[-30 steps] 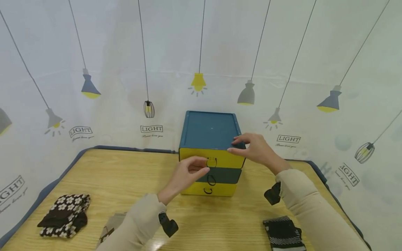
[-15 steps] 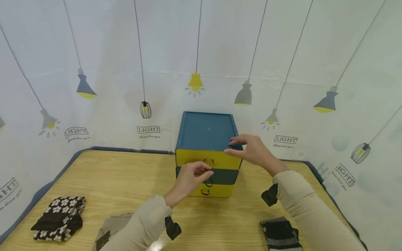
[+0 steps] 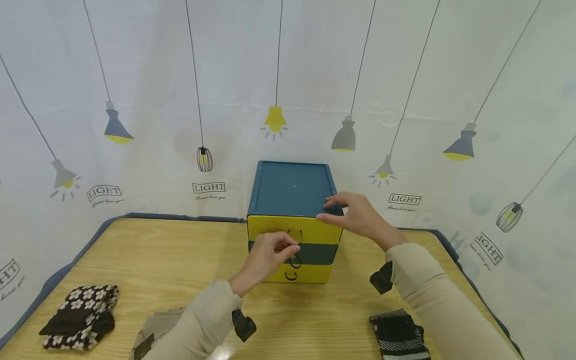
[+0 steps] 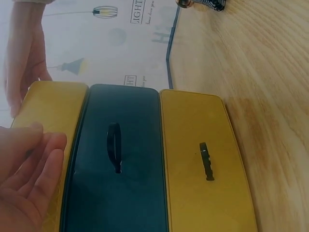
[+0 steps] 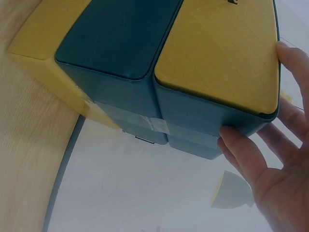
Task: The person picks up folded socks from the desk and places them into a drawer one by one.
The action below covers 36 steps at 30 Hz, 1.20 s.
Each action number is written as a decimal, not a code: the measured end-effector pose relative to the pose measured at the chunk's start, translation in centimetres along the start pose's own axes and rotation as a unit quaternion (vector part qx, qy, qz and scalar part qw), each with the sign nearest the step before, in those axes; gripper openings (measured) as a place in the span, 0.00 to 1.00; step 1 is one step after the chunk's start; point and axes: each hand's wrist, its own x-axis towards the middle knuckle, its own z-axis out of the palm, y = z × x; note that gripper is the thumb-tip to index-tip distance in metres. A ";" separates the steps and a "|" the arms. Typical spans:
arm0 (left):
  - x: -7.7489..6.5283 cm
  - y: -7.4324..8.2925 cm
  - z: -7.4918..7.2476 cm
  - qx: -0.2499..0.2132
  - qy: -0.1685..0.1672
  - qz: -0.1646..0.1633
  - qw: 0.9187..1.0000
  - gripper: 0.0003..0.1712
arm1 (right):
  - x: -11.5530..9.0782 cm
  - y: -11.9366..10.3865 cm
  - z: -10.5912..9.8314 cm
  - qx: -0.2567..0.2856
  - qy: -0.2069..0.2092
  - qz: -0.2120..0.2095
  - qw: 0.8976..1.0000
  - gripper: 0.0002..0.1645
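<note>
A three-drawer box [image 3: 292, 187] with a blue top stands at the back of the table. Its drawer fronts run yellow, dark green, yellow from top to bottom, all flush. My left hand [image 3: 267, 255] pinches the black strap handle [image 3: 301, 236] of the top drawer; in the left wrist view that handle is hidden by the fingers. My right hand [image 3: 360, 215] grips the upper right front corner of the box, seen also in the right wrist view, where fingers [image 5: 241, 150] lie against the side wall. The middle handle [image 4: 114, 147] and bottom handle [image 4: 206, 162] hang untouched.
Folded black flower-patterned socks [image 3: 81, 317] lie at the left of the wooden table [image 3: 180, 260]. Grey-beige folded socks [image 3: 157, 325] are partly behind the left sleeve. Black-and-grey socks [image 3: 398, 335] lie at the right. A lamp-printed curtain [image 3: 225, 100] hangs behind.
The left fingertips have come together at the top drawer's handle. My right hand keeps its place on the box corner. The whole view has shifted slightly, moving the scene left.
</note>
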 end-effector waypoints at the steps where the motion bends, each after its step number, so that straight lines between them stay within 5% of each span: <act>1: 0.0 0.0 0.0 0.004 0.000 0.002 1.000 0.04 | 0.0 0.0 0.0 0.002 -0.001 0.001 1.000 0.20; 20: -2.8 1.5 0.1 0.040 -0.029 0.020 0.999 0.04 | 0.2 0.1 -0.1 0.013 -0.008 0.023 1.000 0.20; 36: -5.5 3.0 -0.3 -0.033 -0.057 0.041 0.997 0.10 | 0.2 0.0 -0.1 0.014 -0.010 0.032 0.999 0.20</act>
